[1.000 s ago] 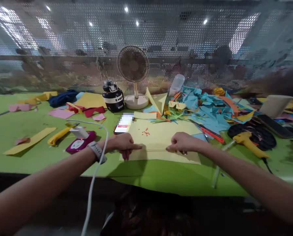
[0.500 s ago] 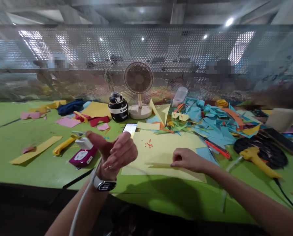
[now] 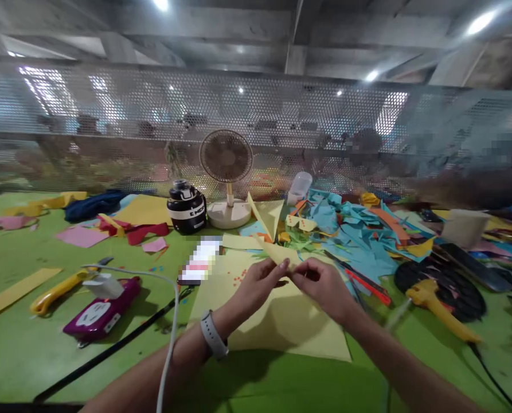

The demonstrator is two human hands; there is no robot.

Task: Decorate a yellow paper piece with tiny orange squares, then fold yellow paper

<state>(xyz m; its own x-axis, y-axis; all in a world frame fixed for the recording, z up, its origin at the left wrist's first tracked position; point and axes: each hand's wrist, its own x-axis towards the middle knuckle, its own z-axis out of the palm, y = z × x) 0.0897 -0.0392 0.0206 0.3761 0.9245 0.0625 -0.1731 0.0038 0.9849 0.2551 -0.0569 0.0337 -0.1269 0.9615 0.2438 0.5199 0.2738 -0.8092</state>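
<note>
Over the large yellow paper sheet [image 3: 311, 330], my two hands meet, fingertips almost together. My left hand [image 3: 260, 284], with a pale watch strap at its wrist, pinches a small yellow paper piece [image 3: 277, 250]. The same piece is pinched by my right hand [image 3: 324, 287] from the other side. Its lower edge is partly hidden by my fingers. Small orange-red bits [image 3: 238, 279] lie on the sheet just left of my left hand. A lit phone [image 3: 200, 261] lies past the sheet's left edge.
A fan [image 3: 226, 158] and black bottle [image 3: 187, 209] stand at the back. Blue paper scraps [image 3: 346, 229] heap up to the right, near a red cutter [image 3: 370, 285] and yellow glue gun [image 3: 442, 310]. At left are a purple power strip [image 3: 96, 318], yellow-handled tool [image 3: 60, 291] and white cable [image 3: 174, 321].
My left hand has come down from its raised place and moved right to join my right hand. The yellow piece is now lifted between them. The view has shifted.
</note>
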